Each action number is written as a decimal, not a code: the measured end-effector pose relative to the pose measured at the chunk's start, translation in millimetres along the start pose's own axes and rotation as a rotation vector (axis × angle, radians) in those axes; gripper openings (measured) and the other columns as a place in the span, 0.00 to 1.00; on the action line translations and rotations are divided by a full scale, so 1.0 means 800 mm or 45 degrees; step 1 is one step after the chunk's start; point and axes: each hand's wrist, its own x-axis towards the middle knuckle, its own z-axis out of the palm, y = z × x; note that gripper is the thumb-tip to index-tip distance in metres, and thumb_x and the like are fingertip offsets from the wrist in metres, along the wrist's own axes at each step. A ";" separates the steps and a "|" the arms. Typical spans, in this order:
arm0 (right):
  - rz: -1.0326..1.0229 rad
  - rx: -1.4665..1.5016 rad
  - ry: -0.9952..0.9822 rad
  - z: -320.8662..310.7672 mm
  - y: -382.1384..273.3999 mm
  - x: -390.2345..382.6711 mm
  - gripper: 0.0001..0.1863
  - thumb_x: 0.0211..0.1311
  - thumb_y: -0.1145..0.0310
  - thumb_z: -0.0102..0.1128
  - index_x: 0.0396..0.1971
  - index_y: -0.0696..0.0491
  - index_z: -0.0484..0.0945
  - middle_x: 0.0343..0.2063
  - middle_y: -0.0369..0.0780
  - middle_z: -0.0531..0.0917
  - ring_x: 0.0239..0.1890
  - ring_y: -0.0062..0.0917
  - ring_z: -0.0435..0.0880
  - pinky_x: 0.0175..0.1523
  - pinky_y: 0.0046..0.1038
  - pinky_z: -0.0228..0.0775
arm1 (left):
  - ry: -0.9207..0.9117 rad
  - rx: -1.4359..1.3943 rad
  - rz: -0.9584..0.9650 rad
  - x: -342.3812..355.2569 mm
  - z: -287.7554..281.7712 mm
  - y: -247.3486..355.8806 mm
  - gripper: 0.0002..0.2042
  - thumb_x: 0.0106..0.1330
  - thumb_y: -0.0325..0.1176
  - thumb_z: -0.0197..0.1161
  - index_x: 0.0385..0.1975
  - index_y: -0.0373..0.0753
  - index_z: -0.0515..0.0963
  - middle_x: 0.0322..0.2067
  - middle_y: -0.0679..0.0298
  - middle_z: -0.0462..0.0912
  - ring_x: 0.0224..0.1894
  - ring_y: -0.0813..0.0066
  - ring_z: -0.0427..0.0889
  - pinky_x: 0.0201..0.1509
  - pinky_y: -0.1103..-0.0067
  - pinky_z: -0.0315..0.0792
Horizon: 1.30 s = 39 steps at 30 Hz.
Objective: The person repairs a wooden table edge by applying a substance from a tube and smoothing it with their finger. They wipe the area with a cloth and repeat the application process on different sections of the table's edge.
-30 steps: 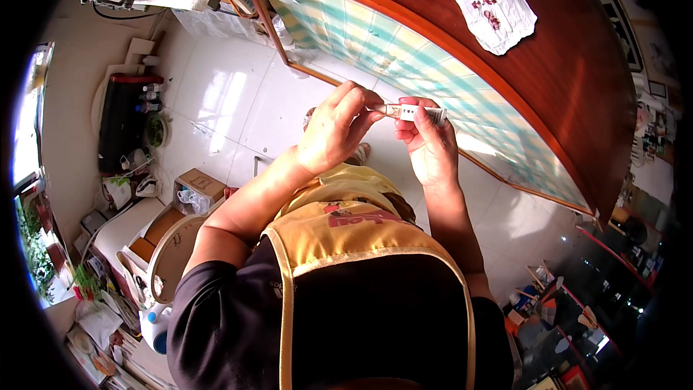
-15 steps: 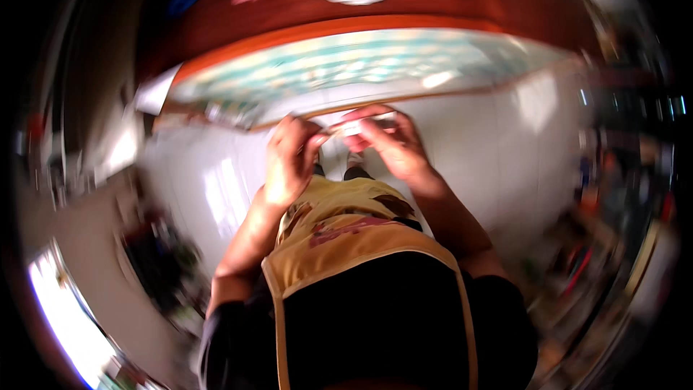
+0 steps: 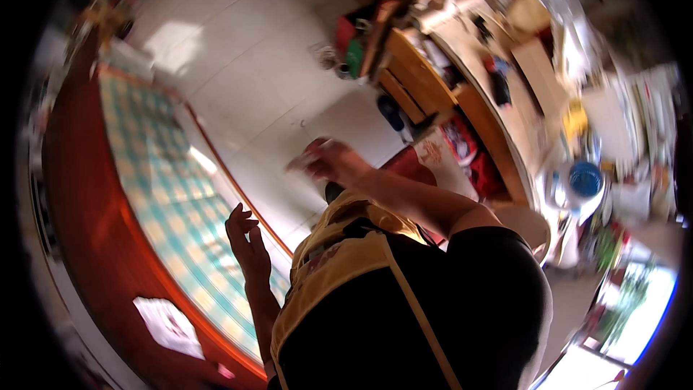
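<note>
My left hand (image 3: 247,242) is raised beside the table's checked cloth, fingers loosely bent and apart, holding nothing. In front of my apron (image 3: 325,263), my right hand (image 3: 333,162) is over the tiled floor, blurred by motion. Its fingers look curled together, and a pale patch shows at their tips; what they hold is too smeared to make out. A white printed sheet or bag (image 3: 170,326) lies on the red-brown tabletop (image 3: 94,245) at the left, with a small pink thing (image 3: 225,371) close to it.
A green-and-cream checked cloth (image 3: 170,173) lies along the table's side. To the right stands a cluttered wooden desk (image 3: 498,144) with drawers, holding cardboard, a yellow item and a blue-topped container (image 3: 585,178). A red-and-white covered seat (image 3: 440,162) is near my right arm. Pale floor tiles (image 3: 245,65) stretch ahead.
My view has swung right, bringing the desk into sight and the table to my left. My hands, together earlier on a small white thing, are now apart, the left one opened.
</note>
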 end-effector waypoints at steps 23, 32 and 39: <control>-0.433 -1.596 2.124 -0.549 -0.203 0.057 0.11 0.62 0.62 0.62 0.44 0.42 0.85 0.39 0.39 0.87 0.45 0.39 0.84 0.55 0.37 0.73 | -1.009 -0.091 -0.426 0.277 0.261 -0.004 0.16 0.79 0.39 0.51 0.55 0.35 0.75 0.44 0.59 0.83 0.42 0.73 0.82 0.47 0.75 0.76; 0.366 -1.314 1.969 -0.507 -0.284 0.181 0.19 0.64 0.50 0.59 0.49 0.42 0.86 0.56 0.38 0.81 0.63 0.35 0.73 0.65 0.38 0.66 | -1.272 0.057 -0.384 0.364 0.314 -0.013 0.14 0.78 0.35 0.51 0.55 0.34 0.75 0.44 0.56 0.83 0.43 0.69 0.84 0.49 0.74 0.79; 0.691 -0.997 2.137 -0.495 -0.332 0.237 0.30 0.55 0.40 0.66 0.54 0.41 0.84 0.60 0.35 0.77 0.67 0.33 0.67 0.68 0.36 0.59 | -1.274 0.048 -0.463 0.459 0.342 -0.026 0.15 0.78 0.39 0.53 0.53 0.35 0.77 0.43 0.60 0.83 0.42 0.73 0.82 0.49 0.76 0.77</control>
